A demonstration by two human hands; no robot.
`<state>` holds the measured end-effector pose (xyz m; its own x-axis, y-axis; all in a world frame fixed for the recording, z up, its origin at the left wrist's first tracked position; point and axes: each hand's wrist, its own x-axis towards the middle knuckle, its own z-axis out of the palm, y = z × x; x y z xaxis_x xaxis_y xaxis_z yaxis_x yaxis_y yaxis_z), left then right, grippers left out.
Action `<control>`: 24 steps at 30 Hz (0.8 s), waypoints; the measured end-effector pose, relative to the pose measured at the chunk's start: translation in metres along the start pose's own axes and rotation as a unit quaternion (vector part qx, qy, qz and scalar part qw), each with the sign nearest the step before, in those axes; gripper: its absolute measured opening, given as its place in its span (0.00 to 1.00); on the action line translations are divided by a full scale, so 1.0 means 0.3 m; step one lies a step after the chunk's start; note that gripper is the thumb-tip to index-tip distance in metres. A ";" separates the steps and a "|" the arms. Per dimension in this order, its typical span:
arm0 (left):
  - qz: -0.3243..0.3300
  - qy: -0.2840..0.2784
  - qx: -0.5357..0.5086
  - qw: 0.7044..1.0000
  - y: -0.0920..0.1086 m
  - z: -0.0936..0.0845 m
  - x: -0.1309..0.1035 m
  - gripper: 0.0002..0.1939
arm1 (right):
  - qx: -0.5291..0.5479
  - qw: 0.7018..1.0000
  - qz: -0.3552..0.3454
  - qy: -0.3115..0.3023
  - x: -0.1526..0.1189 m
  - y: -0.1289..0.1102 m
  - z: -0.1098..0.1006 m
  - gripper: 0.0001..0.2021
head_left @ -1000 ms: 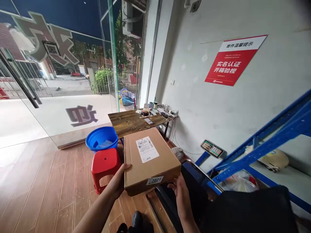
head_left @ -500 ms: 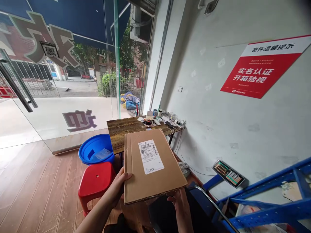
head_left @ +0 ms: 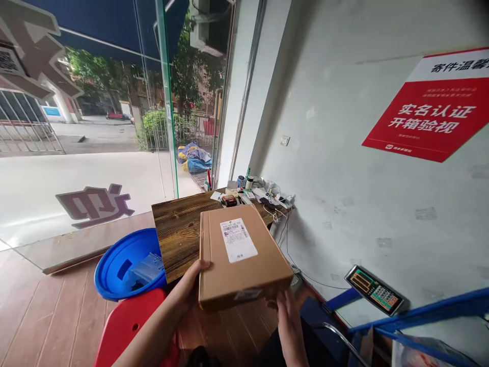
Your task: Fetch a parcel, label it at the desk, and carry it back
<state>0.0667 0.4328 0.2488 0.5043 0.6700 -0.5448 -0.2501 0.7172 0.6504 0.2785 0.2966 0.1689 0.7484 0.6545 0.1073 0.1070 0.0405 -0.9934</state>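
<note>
A brown cardboard box (head_left: 217, 285) is held up in front of me, with a white shipping label (head_left: 240, 244) on its top face. My left hand (head_left: 194, 279) grips the box's left side, its thumb on the top edge and the other fingers hidden beneath. At the near right corner, my right hand (head_left: 286, 311) supports the box from below, its fingertips partly out of sight. The far end of the box overlaps the view of a dark wooden table (head_left: 179, 229).
Small items and cables crowd the table's far right end, among them a black-and-orange device (head_left: 229, 201). A blue tub (head_left: 110, 270) and a red stool (head_left: 126, 326) stand to the left. Rightward are a scale display (head_left: 374, 289) and blue rack (head_left: 431, 313).
My view has moved closer to the table and turned a little right. The box has tilted, so its near side face now shows. Both hands have kept hold of it.
</note>
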 end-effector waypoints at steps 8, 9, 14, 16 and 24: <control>-0.174 -0.026 -0.040 0.984 0.156 -0.002 0.207 0.27 | -0.057 0.998 -0.022 -0.023 0.182 -0.140 0.148 0.24; -0.185 -0.031 -0.043 0.981 0.158 -0.006 0.230 0.27 | -0.060 0.997 -0.021 -0.038 0.200 -0.133 0.153 0.23; -0.205 -0.046 -0.057 0.976 0.163 -0.015 0.326 0.26 | -0.069 0.995 0.011 -0.066 0.280 -0.057 0.174 0.24; -0.207 -0.031 -0.052 0.976 0.168 -0.009 0.357 0.26 | -0.071 0.995 0.022 -0.072 0.316 -0.027 0.183 0.27; -0.211 0.019 -0.057 0.976 0.163 0.043 0.552 0.26 | -0.223 0.912 -0.343 -0.024 0.567 -0.036 0.242 0.17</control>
<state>0.1487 0.5763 0.1973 0.5513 0.3159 -0.7722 -0.1190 0.9459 0.3019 0.3571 0.4623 0.1948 0.3770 0.6233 0.6850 0.8032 0.1482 -0.5769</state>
